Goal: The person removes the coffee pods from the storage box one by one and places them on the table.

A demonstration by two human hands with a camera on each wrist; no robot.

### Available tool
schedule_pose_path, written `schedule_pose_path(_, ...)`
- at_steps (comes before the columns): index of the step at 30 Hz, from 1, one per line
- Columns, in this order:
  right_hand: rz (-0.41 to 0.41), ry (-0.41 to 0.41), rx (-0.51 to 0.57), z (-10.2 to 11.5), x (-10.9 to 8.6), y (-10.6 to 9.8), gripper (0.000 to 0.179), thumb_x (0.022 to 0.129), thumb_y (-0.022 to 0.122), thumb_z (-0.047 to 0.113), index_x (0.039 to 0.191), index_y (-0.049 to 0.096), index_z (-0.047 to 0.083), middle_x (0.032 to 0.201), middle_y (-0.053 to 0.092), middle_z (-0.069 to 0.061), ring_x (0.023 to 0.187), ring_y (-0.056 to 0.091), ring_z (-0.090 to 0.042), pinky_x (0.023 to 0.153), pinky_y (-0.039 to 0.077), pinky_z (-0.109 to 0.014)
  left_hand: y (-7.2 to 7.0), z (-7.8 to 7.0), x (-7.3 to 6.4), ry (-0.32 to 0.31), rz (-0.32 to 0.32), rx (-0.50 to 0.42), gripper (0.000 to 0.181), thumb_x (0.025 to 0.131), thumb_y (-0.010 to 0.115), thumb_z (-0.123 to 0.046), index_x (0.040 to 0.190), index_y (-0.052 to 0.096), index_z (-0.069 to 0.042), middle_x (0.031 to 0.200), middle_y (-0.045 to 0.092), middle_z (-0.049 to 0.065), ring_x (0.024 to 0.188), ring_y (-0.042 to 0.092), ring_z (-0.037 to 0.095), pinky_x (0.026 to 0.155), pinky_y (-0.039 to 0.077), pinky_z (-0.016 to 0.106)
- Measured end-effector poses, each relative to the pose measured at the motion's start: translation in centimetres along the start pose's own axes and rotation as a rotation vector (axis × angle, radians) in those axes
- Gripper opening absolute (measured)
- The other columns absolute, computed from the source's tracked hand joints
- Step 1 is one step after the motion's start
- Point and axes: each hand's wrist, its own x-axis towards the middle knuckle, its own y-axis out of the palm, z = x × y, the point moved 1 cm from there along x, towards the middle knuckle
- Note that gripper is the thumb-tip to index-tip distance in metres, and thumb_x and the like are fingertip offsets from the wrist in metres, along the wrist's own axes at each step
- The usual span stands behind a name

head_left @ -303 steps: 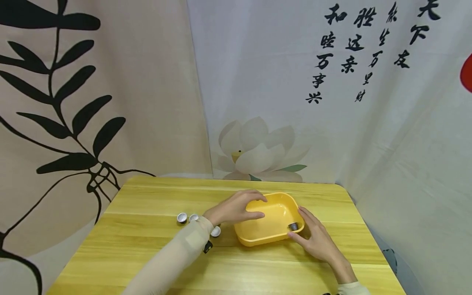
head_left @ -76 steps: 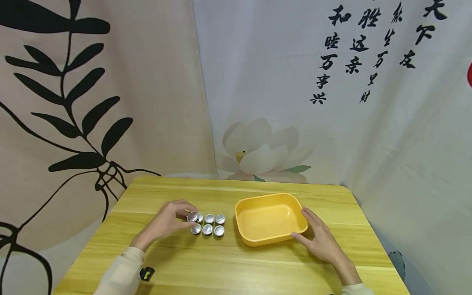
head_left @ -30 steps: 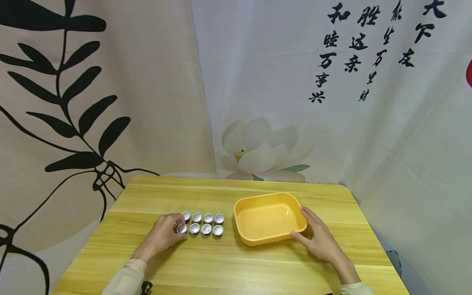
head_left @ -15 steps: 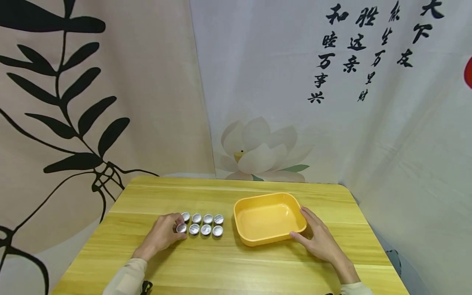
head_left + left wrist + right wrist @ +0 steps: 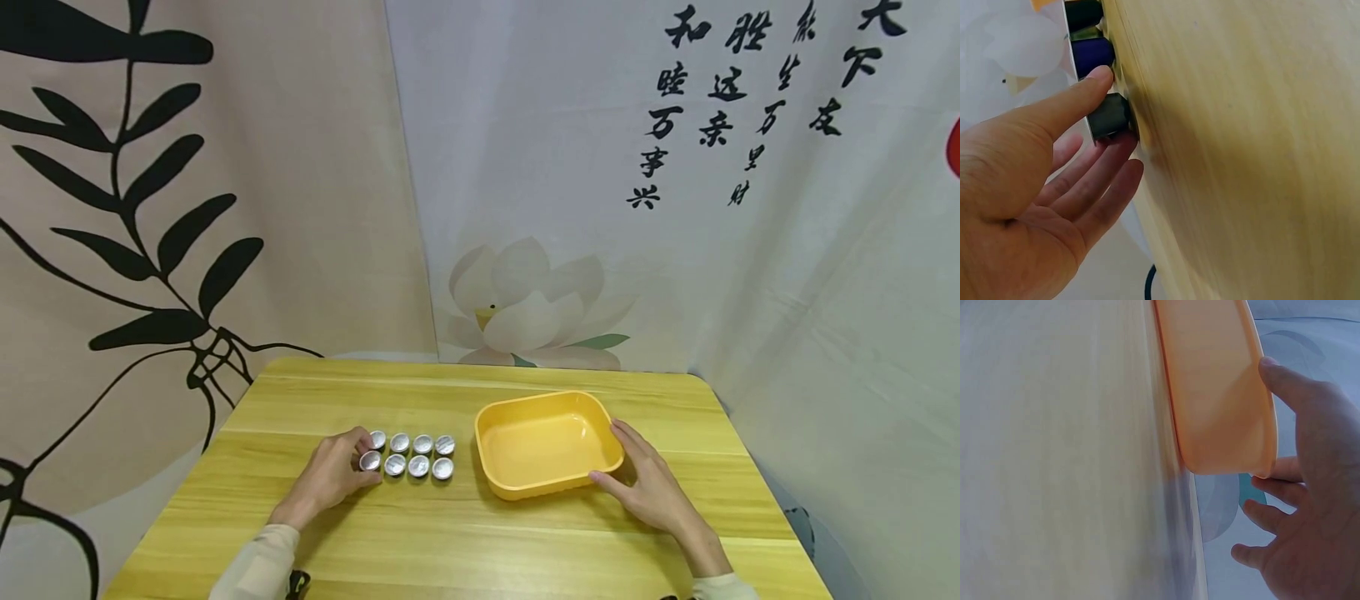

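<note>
Several coffee capsules point(image 5: 418, 466) stand lid up on the wooden table in two rows, silver lids showing. My left hand point(image 5: 327, 475) is at the left end of the rows, thumb and fingers around the front-row end capsule point(image 5: 370, 461). In the left wrist view that capsule point(image 5: 1109, 115) is dark, with fingertips at its lower side and the thumb tip at its upper edge, beside a purple capsule point(image 5: 1092, 56). My right hand point(image 5: 645, 492) holds the right end of a yellow tray point(image 5: 540, 450), thumb on the rim point(image 5: 1269, 419) and forefinger round the corner.
The wooden table point(image 5: 480, 550) has its far edge close to a hanging cloth point(image 5: 555, 167) printed with a lotus and writing. Another cloth with black leaves point(image 5: 172, 233) hangs at the left. The tray stands right of the capsules.
Earlier a capsule lay in the tray; now none shows there. The left hand carried a last capsule to the front row's left end. Over the last second it barely shifts; the right hand stays put.
</note>
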Motion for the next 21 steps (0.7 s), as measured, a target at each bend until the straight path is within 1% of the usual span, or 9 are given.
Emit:
schedule_pose_path(3,0.0,-0.001,-0.004,0.01,0.0,0.01,0.099,0.102,0.082,0.054,0.172,0.039,-0.002,0.18,0.038,-0.027,0.163,0.04,-0.057,0.126,0.037,-0.083,-0.03,0.02,-0.06,-0.008,0.006,-0.029,0.051,0.075,0.107,-0.016,0.11,0.072,-0.008,0.104,0.079,0.005,0.095,0.081,0.018,0.083,0.067,0.033)
schedule_pose_path(6,0.0,-0.002,-0.007,0.05,0.01,0.01,0.099,0.103,0.082,0.054,0.172,0.039,-0.002,0.181,0.038,-0.027,0.162,0.04,-0.057,0.125,0.037,-0.084,-0.17,-0.02,-0.24,-0.002,0.011,-0.034,0.052,0.076,0.108,-0.02,0.112,0.072,-0.007,0.104,0.079,0.006,0.095,0.081,0.019,0.083,0.068,0.034)
schedule_pose_path(8,-0.002,-0.002,-0.009,0.06,-0.03,-0.02,0.098,0.102,0.082,0.053,0.172,0.04,-0.002,0.181,0.038,-0.026,0.162,0.04,-0.058,0.125,0.037,-0.084,-0.33,-0.14,-0.35,-0.005,0.01,-0.016,0.051,0.079,0.106,-0.026,0.112,0.072,-0.008,0.102,0.079,0.004,0.092,0.078,0.017,0.079,0.067,0.032)
schedule_pose_path(10,-0.002,-0.002,-0.011,0.07,-0.06,-0.02,0.098,0.102,0.082,0.054,0.172,0.04,-0.001,0.181,0.038,-0.026,0.162,0.04,-0.058,0.125,0.037,-0.084,-0.49,-0.23,-0.5,-0.011,-0.001,0.015,0.049,0.083,0.103,-0.035,0.112,0.073,-0.01,0.098,0.078,0.002,0.088,0.074,0.014,0.074,0.063,0.028)
schedule_pose_path(12,-0.004,-0.002,-0.012,0.07,-0.09,-0.03,0.098,0.102,0.083,0.053,0.172,0.041,-0.001,0.18,0.039,-0.026,0.162,0.04,-0.058,0.125,0.038,-0.084,-0.61,-0.37,-0.63,-0.014,-0.026,0.048,0.046,0.087,0.098,-0.042,0.111,0.073,-0.011,0.095,0.077,0.0,0.085,0.071,0.012,0.07,0.058,0.025)
schedule_pose_path(14,-0.004,-0.003,-0.011,0.05,-0.12,-0.02,0.098,0.102,0.083,0.053,0.172,0.041,-0.001,0.18,0.039,-0.026,0.161,0.041,-0.057,0.125,0.038,-0.084,-0.66,-0.45,-0.72,-0.009,-0.054,0.067,0.043,0.091,0.093,-0.045,0.11,0.074,-0.012,0.092,0.076,-0.001,0.083,0.07,0.012,0.069,0.056,0.025)
schedule_pose_path(17,-0.005,-0.007,-0.01,0.03,-0.14,-0.07,0.098,0.101,0.084,0.052,0.171,0.041,-0.002,0.18,0.039,-0.027,0.16,0.042,-0.058,0.124,0.038,-0.084,-0.6,-0.53,-0.73,0.016,-0.104,0.073,0.04,0.095,0.089,-0.045,0.113,0.075,-0.011,0.095,0.078,0.0,0.09,0.075,0.016,0.075,0.06,0.03)
schedule_pose_path(19,-0.006,-0.014,-0.011,0.02,-0.11,-0.11,0.098,0.101,0.084,0.051,0.172,0.04,-0.002,0.179,0.039,-0.027,0.16,0.042,-0.058,0.123,0.039,-0.085,-0.5,-0.51,-0.75,0.029,-0.126,0.06,0.041,0.096,0.089,-0.044,0.117,0.076,-0.011,0.103,0.081,0.004,0.097,0.079,0.021,0.081,0.066,0.039)
schedule_pose_path(21,-0.007,-0.023,-0.013,0.03,-0.05,-0.16,0.098,0.101,0.084,0.05,0.172,0.04,-0.001,0.179,0.039,-0.027,0.159,0.042,-0.059,0.122,0.039,-0.086,-0.39,-0.51,-0.89,0.051,-0.144,0.046,0.043,0.097,0.088,-0.043,0.123,0.076,-0.01,0.112,0.083,0.008,0.106,0.08,0.027,0.089,0.068,0.048)
